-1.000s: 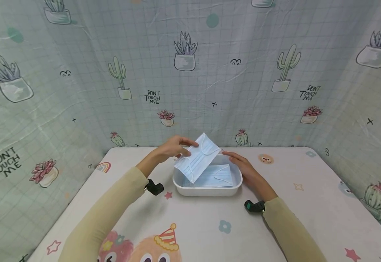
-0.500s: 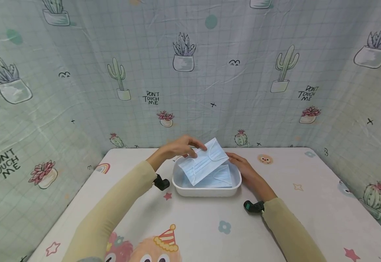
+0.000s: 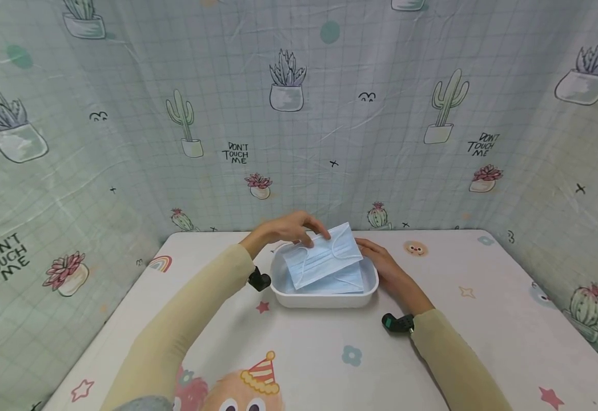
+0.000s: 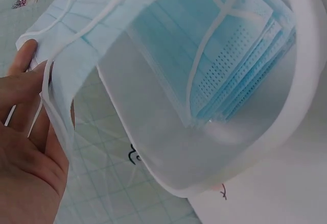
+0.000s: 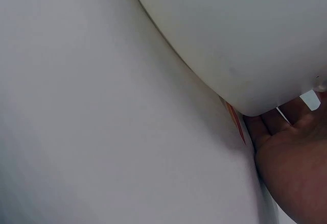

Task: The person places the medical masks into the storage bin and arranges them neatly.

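My left hand [image 3: 289, 227] pinches a pale blue pleated face mask [image 3: 324, 254] by its upper left side. The mask slants over a white plastic tub [image 3: 324, 301], its ear loops lying across its face. Inside the tub lies a stack of more blue face masks [image 4: 225, 55], their edges slightly fanned in the left wrist view. My right hand [image 3: 385, 265] rests against the tub's right end. In the right wrist view its fingers [image 5: 276, 122] reach along the tub's outer wall and are partly hidden behind it.
The tub stands toward the back of a white table [image 3: 309, 354] printed with cartoon figures, stars and flowers. A pale grid curtain [image 3: 340, 131] with cactus drawings hangs behind and on both sides. Each wrist wears a small black camera [image 3: 397, 323].
My left hand has moved right and slightly down with the mask, which now lies flatter and lower over the tub. My right hand stays at the tub's right end.
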Available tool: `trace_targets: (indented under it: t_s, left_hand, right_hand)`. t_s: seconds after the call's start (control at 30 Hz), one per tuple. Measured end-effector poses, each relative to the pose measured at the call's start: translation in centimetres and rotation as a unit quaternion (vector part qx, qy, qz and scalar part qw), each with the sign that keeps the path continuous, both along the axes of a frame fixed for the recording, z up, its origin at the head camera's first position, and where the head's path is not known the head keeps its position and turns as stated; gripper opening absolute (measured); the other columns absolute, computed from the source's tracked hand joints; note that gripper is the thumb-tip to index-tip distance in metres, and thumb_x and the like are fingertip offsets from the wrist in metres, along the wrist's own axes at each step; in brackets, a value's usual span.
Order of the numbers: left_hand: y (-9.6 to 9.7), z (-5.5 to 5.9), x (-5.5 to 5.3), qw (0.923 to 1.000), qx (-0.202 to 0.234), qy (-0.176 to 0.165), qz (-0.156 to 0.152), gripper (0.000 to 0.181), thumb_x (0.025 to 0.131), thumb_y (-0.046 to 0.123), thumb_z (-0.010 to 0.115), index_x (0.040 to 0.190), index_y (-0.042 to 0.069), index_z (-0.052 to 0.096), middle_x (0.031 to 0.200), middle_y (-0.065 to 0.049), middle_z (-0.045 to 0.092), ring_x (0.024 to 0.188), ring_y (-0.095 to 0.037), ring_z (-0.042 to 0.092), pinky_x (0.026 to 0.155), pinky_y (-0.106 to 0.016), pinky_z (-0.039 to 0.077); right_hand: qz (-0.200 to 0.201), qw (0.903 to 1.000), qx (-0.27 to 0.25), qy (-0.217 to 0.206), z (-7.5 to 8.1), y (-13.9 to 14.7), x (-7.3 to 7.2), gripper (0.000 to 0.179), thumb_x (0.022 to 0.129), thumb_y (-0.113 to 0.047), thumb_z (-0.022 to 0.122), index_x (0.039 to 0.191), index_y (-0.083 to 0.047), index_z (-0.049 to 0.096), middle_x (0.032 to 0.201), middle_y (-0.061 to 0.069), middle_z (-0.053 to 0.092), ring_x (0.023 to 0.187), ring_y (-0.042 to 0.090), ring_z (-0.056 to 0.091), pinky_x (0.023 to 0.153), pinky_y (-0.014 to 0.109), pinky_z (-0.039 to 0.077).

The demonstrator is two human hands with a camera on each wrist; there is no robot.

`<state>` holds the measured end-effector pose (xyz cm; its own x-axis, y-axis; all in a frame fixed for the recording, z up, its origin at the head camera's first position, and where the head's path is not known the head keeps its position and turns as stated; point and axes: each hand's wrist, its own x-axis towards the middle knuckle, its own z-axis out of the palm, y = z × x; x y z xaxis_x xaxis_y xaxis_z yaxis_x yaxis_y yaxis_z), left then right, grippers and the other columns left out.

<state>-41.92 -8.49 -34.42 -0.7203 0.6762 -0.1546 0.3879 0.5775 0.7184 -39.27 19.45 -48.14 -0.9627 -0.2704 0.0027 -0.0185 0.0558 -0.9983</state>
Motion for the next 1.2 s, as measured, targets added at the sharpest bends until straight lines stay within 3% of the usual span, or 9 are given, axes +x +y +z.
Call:
trace_targets:
  t_s: [0.23, 0.43, 0.63, 0.8, 1.0, 1.1, 1.2]
  left_hand:
    - [0.8, 0.1, -0.1, 0.999, -0.037, 0.01, -0.025, 0.042, 0.086, -0.007, 0.068, 0.118, 0.018, 0.078, 0.136, -0.003, 0.068, 0.122, -0.022, 0.057, 0.081, -0.033, 0.048]
    - [1.7, 0.0, -0.2, 0.9977, -0.047, 0.006, -0.049, 0.042, 0.085, -0.012, 0.066, 0.115, 0.014, 0.079, 0.133, -0.004, 0.07, 0.115, -0.018, 0.057, 0.073, -0.027, 0.046]
    - [2.6, -0.3, -0.2, 0.9951, -0.051, 0.006, -0.084, 0.042, 0.082, -0.016, 0.065, 0.112, 0.009, 0.079, 0.128, -0.005, 0.073, 0.123, -0.018, 0.063, 0.095, -0.027, 0.053]
    - [3.0, -0.8, 0.0, 0.9934, -0.053, -0.009, -0.101, 0.041, 0.082, -0.019, 0.062, 0.112, 0.004, 0.078, 0.126, -0.007, 0.073, 0.119, -0.019, 0.063, 0.091, -0.028, 0.054]
    - [3.5, -1.1, 0.3, 0.992, -0.066, -0.001, -0.108, 0.042, 0.081, -0.02, 0.06, 0.113, 0.002, 0.077, 0.126, -0.009, 0.073, 0.117, -0.018, 0.063, 0.083, -0.023, 0.052]
    - [3.8, -1.3, 0.2, 0.9909, -0.074, 0.011, -0.112, 0.043, 0.08, -0.021, 0.059, 0.113, 0.001, 0.076, 0.127, -0.011, 0.073, 0.119, -0.019, 0.064, 0.087, -0.024, 0.052]
    - [3.9, -1.6, 0.1, 0.989, -0.086, 0.024, -0.118, 0.044, 0.08, -0.021, 0.058, 0.115, 0.001, 0.076, 0.128, -0.011, 0.072, 0.121, -0.02, 0.063, 0.099, -0.027, 0.052]
  right_hand:
    - [-0.006, 0.9998, 0.008, -0.016, 0.2, 0.0, 0.0, 0.05, 0.112, -0.025, 0.041, 0.159, -0.011, 0.039, 0.17, 0.013, 0.029, 0.158, 0.035, 0.025, 0.128, 0.056, 0.022]
    - [-0.007, 0.9998, 0.006, -0.018, 0.2, -0.1, 0.0, 0.05, 0.112, -0.024, 0.04, 0.161, -0.011, 0.036, 0.17, 0.013, 0.03, 0.159, 0.034, 0.024, 0.129, 0.055, 0.02]
    - [0.005, 1.0, 0.004, -0.008, 0.3, 0.0, -0.1, 0.046, 0.112, -0.023, 0.038, 0.158, -0.018, 0.043, 0.169, 0.006, 0.032, 0.155, 0.031, 0.033, 0.121, 0.046, 0.036]
    - [0.012, 0.9999, 0.007, -0.001, 0.5, 0.1, 0.0, 0.046, 0.112, -0.023, 0.038, 0.157, -0.021, 0.045, 0.171, 0.004, 0.029, 0.153, 0.03, 0.034, 0.11, 0.034, 0.043]
    - [0.01, 0.9999, 0.003, -0.003, 0.5, 0.1, 0.2, 0.046, 0.112, -0.023, 0.039, 0.157, -0.019, 0.045, 0.172, 0.003, 0.027, 0.156, 0.029, 0.029, 0.122, 0.047, 0.033]
    - [0.01, 0.9999, -0.002, -0.003, 0.4, 0.1, 0.2, 0.046, 0.112, -0.022, 0.039, 0.157, -0.018, 0.045, 0.172, 0.004, 0.027, 0.157, 0.029, 0.026, 0.125, 0.051, 0.028]
    - [0.011, 0.9999, -0.007, -0.003, 0.4, 0.0, 0.2, 0.046, 0.112, -0.022, 0.041, 0.157, -0.018, 0.045, 0.171, 0.004, 0.028, 0.158, 0.029, 0.025, 0.126, 0.051, 0.026]
